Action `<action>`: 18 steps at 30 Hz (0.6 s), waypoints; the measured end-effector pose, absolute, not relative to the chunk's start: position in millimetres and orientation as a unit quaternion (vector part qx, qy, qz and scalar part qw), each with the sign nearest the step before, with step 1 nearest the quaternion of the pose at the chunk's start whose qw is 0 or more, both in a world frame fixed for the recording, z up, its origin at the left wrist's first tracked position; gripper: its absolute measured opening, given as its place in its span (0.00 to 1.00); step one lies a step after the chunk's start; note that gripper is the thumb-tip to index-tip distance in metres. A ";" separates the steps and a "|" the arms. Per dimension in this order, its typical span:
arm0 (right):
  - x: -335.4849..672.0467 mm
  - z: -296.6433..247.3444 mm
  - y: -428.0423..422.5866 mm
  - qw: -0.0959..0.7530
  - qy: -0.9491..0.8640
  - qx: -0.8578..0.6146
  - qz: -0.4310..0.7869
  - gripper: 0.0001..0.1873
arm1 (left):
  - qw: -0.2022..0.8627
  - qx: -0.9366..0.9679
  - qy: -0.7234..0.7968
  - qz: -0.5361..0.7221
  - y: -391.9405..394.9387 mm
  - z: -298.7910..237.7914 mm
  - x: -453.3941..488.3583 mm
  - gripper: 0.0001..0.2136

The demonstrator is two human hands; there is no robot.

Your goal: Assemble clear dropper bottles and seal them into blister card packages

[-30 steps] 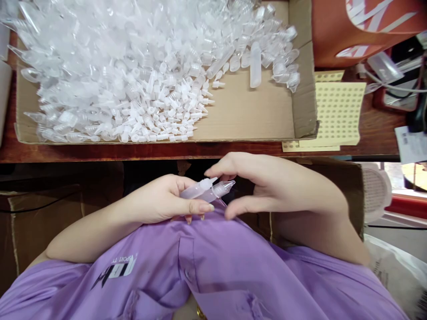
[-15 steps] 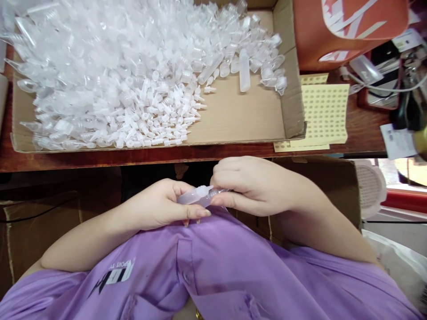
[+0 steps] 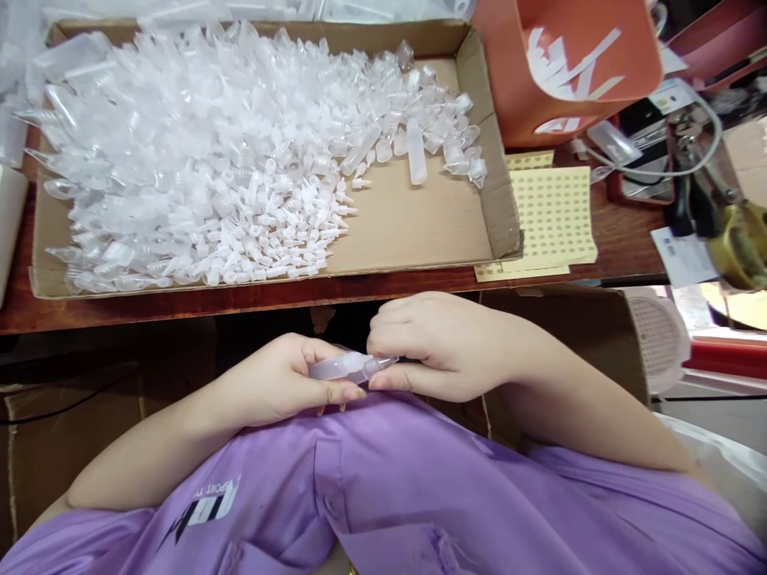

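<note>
My left hand (image 3: 300, 377) is closed around a small translucent plastic bottle (image 3: 335, 366), held nearly level in front of my chest with its neck end to the right. Over that end sits a clear ribbed pointed cap (image 3: 379, 364). The thumb and bent fingers of my right hand (image 3: 428, 345) pinch this cap, hiding part of it. Whether a second bottle lies behind the first in my left hand, I cannot tell. Beyond my hands, a shallow cardboard box (image 3: 413, 228) holds a heap of clear pointed caps (image 3: 180, 128) and small white dropper tips (image 3: 281, 216).
One loose bottle (image 3: 415, 152) lies inside the box. To its right are yellow sticker sheets (image 3: 551, 216), an orange bin (image 3: 509, 72) with paper strips, scissors (image 3: 689, 196) and a tape roll (image 3: 740, 243). The wooden table edge (image 3: 240, 310) runs just beyond my hands.
The pointed cap now sits in line with the bottle; a white dropper tip seen at the bottle before is now covered. My hands stay close together, and the camera view has shifted.
</note>
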State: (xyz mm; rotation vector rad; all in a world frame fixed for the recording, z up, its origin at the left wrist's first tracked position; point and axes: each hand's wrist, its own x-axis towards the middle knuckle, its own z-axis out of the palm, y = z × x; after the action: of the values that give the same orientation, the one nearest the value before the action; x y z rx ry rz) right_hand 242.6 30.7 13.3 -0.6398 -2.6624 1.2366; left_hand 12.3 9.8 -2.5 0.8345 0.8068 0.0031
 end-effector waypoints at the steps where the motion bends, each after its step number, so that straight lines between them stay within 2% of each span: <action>1: 241.4 12.4 30.9 0.059 -0.879 -0.219 0.420 0.21 | 0.837 0.393 0.381 0.002 9.4 -3.5 12.0 0.10; 8: 240.3 26.8 33.5 -0.013 -0.835 -0.288 0.468 0.20 | 0.814 0.410 0.410 0.032 9.3 0.3 15.1 0.11; 11: 256.7 42.4 50.9 0.004 -0.832 -0.319 0.455 0.21 | 0.819 0.390 0.419 0.043 10.2 5.9 18.5 0.15; 12: 265.0 46.6 60.5 0.021 -0.841 -0.365 0.399 0.20 | 0.823 0.378 0.422 0.043 10.2 6.4 19.1 0.16; 14: 283.2 51.4 83.3 0.049 -0.829 -0.532 0.163 0.16 | 0.834 0.356 0.419 0.049 9.7 4.9 19.1 0.18; 15: 292.0 51.6 95.0 0.026 -0.807 -0.587 0.059 0.14 | 0.841 0.344 0.413 0.054 9.2 3.2 18.6 0.18; 16: 299.9 50.3 105.9 0.016 -0.795 -0.606 0.014 0.13 | 0.851 0.331 0.403 0.058 8.7 1.3 17.9 0.19; 18: 312.3 43.6 123.7 -0.020 -0.804 -0.594 -0.004 0.12 | 0.869 0.306 0.384 0.059 7.6 -2.4 16.5 0.18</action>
State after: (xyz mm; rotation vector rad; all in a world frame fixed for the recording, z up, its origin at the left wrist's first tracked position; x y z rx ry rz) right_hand 312.3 123.7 43.6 -1.8913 -2.5583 -0.0111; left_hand 16.5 7.6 -2.4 0.6408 0.8030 0.1240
